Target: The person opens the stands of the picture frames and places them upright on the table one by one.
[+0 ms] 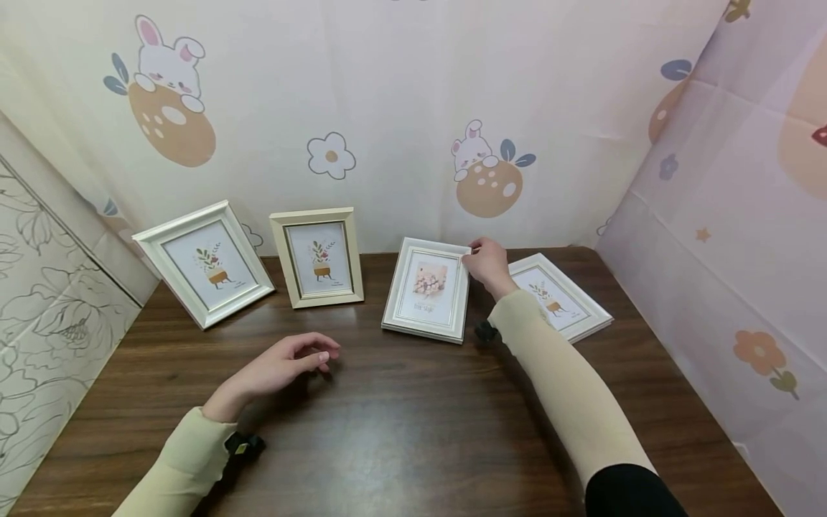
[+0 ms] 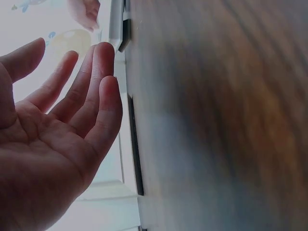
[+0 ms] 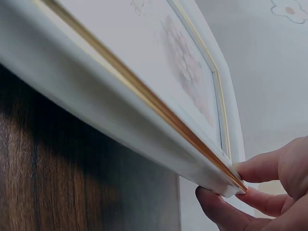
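Pinching a pink-print frame (image 1: 429, 291) by its far right corner, right grip (image 1: 489, 266), left grip (image 1: 284, 364) relaxed, apart

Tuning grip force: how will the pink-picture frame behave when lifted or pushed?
Probably stiff: the pink-picture frame looks solid, its edges straight in the head view. Likely to pivot when lifted, since the right hand pinches it near one corner. May slide if pushed: the tabletop looks smooth and slightly glossy.

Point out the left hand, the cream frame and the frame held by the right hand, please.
Left hand (image 1: 279, 368), head view: middle of the hand.
Cream frame (image 1: 319, 258), head view: its plant picture.
Held frame (image 1: 429, 287), head view: its pink print.
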A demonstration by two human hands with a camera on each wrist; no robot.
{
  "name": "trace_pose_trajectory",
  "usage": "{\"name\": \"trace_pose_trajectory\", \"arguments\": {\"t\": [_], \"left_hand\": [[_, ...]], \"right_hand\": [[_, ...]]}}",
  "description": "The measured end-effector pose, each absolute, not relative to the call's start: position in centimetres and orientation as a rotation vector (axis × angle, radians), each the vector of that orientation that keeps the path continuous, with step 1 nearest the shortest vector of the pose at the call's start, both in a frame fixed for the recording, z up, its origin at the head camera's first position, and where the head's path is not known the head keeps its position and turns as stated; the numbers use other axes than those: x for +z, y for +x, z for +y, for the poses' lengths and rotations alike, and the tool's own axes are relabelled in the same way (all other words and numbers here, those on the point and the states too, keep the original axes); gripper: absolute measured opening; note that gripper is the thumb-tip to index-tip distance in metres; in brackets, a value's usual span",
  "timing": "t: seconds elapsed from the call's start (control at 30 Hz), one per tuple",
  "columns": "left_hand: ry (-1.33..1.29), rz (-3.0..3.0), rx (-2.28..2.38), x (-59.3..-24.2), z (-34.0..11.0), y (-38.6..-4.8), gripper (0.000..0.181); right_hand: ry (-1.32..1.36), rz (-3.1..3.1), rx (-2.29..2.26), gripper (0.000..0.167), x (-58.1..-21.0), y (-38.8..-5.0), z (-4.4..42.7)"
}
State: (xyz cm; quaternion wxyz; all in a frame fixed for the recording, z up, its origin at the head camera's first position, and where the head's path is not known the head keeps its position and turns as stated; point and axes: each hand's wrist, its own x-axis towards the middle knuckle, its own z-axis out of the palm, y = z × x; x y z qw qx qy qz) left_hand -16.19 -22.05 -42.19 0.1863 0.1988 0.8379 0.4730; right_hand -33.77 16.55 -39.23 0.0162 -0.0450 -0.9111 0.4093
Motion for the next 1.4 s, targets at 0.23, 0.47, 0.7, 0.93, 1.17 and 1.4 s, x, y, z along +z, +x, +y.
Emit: {"name": "trace_pose_trajectory", "arguments": {"t": [0.23, 0.47, 0.7, 0.93, 1.17, 1.4], "left_hand": [[0.519, 2.349, 1.391, -42.0, -23.0, -16.4, 0.035], [0.486, 2.304, 1.467, -41.9, -24.1, -16.7, 0.037], [0.457, 2.334, 1.500, -42.1, -25.4, -17.2, 0.037], [0.434, 2.362, 1.539, -42.3, -26.2, -17.3, 0.036], [0.401, 2.358, 1.535, -42.2, -26.2, -17.3, 0.037], [0.391, 2.350, 1.534, -42.1, -26.0, -17.2, 0.037]], "right_hand": [[-0.143, -2.786, 1.296, 0.033, -38.4, -33.0, 17.0], [-0.072, -2.697, 1.398, 0.032, -37.6, -32.1, 17.2], [0.058, -2.557, 1.645, 0.038, -36.9, -30.9, 17.5], [0.120, -2.525, 1.644, 0.037, -36.4, -29.8, 17.7], [0.146, -2.492, 1.624, 0.036, -36.0, -28.7, 17.9], [0.170, -2.442, 1.687, 0.035, -35.4, -27.6, 17.5]]}}
